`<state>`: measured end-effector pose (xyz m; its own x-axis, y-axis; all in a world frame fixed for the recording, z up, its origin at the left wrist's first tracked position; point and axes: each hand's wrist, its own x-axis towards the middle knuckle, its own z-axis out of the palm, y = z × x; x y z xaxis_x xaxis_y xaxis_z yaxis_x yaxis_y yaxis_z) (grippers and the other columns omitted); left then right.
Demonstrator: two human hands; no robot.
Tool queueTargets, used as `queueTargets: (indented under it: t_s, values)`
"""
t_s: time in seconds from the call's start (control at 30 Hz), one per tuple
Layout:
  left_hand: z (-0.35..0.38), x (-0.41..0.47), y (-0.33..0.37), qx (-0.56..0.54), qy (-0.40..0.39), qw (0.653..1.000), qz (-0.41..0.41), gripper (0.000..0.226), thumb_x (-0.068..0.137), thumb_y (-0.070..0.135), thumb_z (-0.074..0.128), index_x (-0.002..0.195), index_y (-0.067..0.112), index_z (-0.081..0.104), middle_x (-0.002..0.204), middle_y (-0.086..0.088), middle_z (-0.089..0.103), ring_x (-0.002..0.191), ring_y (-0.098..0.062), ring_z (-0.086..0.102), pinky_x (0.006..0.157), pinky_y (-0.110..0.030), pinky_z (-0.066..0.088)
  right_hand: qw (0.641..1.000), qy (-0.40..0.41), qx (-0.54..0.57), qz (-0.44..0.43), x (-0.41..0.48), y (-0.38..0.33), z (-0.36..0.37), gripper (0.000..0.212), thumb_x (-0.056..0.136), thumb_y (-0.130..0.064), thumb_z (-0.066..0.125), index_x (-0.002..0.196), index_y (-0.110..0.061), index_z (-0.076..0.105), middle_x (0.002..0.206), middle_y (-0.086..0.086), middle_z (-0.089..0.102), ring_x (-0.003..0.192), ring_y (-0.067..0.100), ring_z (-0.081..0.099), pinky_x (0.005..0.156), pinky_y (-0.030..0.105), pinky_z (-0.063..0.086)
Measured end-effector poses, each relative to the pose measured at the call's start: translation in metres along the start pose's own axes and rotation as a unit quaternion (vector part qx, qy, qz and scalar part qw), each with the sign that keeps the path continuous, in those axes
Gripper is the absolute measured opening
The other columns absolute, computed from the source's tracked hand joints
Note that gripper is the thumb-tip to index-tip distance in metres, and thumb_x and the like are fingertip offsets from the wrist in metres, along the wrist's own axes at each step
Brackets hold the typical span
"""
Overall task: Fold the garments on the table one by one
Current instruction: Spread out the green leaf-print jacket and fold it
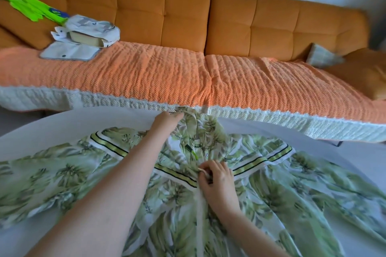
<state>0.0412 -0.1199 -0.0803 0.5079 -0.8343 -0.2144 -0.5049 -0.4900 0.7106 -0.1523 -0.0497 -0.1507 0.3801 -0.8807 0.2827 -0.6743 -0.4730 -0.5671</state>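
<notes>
A green leaf-print garment (292, 190) with yellow, black and white striped bands lies spread wide over the white table (62, 123). My left hand (167, 120) reaches to the far edge and grips the garment's top end there. My right hand (217, 181) pinches the fabric at the centre, where the striped bands meet. The lower part of the garment runs out of view at the bottom.
An orange sofa (188, 16) with an orange woven cover (146, 77) stands right behind the table. On its left seat lie folded pale cloths (83, 37) and a bright green item (31, 6). A checked cushion (323, 57) sits at the right.
</notes>
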Motion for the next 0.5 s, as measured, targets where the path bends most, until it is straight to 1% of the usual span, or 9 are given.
queueTargets:
  t_s: [0.03,0.1,0.13,0.17,0.2,0.27,0.37,0.43,0.5]
  values:
    - [0.005,0.006,0.003,0.003,0.004,1.000,-0.022,0.044,0.093,0.041,0.051,0.066,0.009,0.040,0.055,0.000,0.033,0.044,-0.013,0.029,0.043,-0.024,0.024,1.000,-0.002,0.004,0.000,0.000,0.000,0.000,0.010,0.089,-0.022,0.055,0.097,-0.023,0.060,0.093,-0.015,0.057,0.090,0.008,0.043,0.084,0.019,0.032]
    - [0.011,0.015,0.007,-0.007,-0.005,0.998,-0.060,0.034,0.090,0.034,0.059,0.101,0.003,0.052,0.074,-0.006,0.054,0.051,-0.013,0.040,0.044,-0.024,0.030,1.000,-0.004,0.007,-0.004,0.000,0.000,0.000,0.009,0.089,-0.022,0.054,0.096,-0.024,0.059,0.092,-0.017,0.056,0.089,0.007,0.041,0.082,0.017,0.031]
    - [0.015,0.020,0.007,-0.028,-0.017,0.996,-0.079,0.048,0.089,0.032,0.061,0.122,0.000,0.047,0.086,-0.009,0.059,0.055,-0.014,0.043,0.044,-0.025,0.032,1.000,-0.004,0.006,-0.006,0.000,0.000,0.001,0.008,0.089,-0.022,0.053,0.096,-0.024,0.059,0.092,-0.017,0.055,0.089,0.006,0.040,0.082,0.016,0.030]
    - [0.017,0.022,0.009,-0.050,-0.032,0.994,-0.097,0.057,0.089,0.030,0.062,0.132,-0.001,0.040,0.088,-0.010,0.059,0.056,-0.015,0.044,0.045,-0.026,0.033,1.000,-0.006,0.007,-0.007,0.001,0.001,0.001,0.008,0.089,-0.022,0.053,0.096,-0.024,0.058,0.092,-0.017,0.055,0.089,0.006,0.040,0.082,0.014,0.030]
    - [0.018,0.025,0.012,-0.088,-0.040,0.989,-0.111,0.056,0.089,0.029,0.060,0.133,0.000,0.041,0.081,-0.009,0.056,0.056,-0.016,0.043,0.046,-0.026,0.034,1.000,-0.008,0.010,-0.006,0.001,0.002,0.001,0.009,0.090,-0.022,0.052,0.096,-0.024,0.058,0.092,-0.017,0.055,0.089,0.006,0.039,0.082,0.013,0.030]
    - [0.017,0.030,0.020,-0.194,-0.032,0.971,-0.133,0.034,0.090,0.028,0.055,0.111,0.002,0.054,0.071,-0.006,0.045,0.058,-0.019,0.042,0.052,-0.029,0.039,1.000,-0.007,0.015,-0.006,0.002,0.002,0.001,0.009,0.090,-0.022,0.052,0.095,-0.024,0.058,0.092,-0.017,0.055,0.089,0.007,0.040,0.082,0.015,0.032]
    - [0.012,0.029,0.030,-0.398,-0.032,0.912,-0.091,0.019,0.090,0.020,0.049,0.088,0.004,0.060,0.072,-0.006,0.057,0.065,-0.021,0.052,0.067,-0.033,0.046,1.000,0.000,0.013,-0.006,0.004,0.005,0.002,0.010,0.089,-0.022,0.052,0.097,-0.022,0.059,0.093,-0.015,0.057,0.089,0.009,0.042,0.083,0.019,0.032]
    - [0.003,0.012,0.037,-0.504,-0.071,0.860,-0.042,0.021,0.091,0.013,0.044,0.076,0.009,0.058,0.066,-0.004,0.063,0.067,-0.019,0.057,0.066,-0.030,0.047,1.000,0.000,0.011,-0.003,0.002,0.006,0.002,0.012,0.089,-0.022,0.052,0.098,-0.023,0.059,0.094,-0.015,0.056,0.090,0.009,0.042,0.084,0.019,0.030]
    - [-0.011,-0.012,0.049,-0.584,-0.113,0.804,0.003,0.033,0.091,0.009,0.039,0.063,0.012,0.058,0.056,-0.002,0.063,0.066,-0.019,0.057,0.065,-0.029,0.048,1.000,-0.006,0.009,-0.002,0.002,0.004,0.001,0.013,0.089,-0.022,0.052,0.099,-0.023,0.059,0.094,-0.015,0.057,0.090,0.009,0.042,0.084,0.020,0.031]
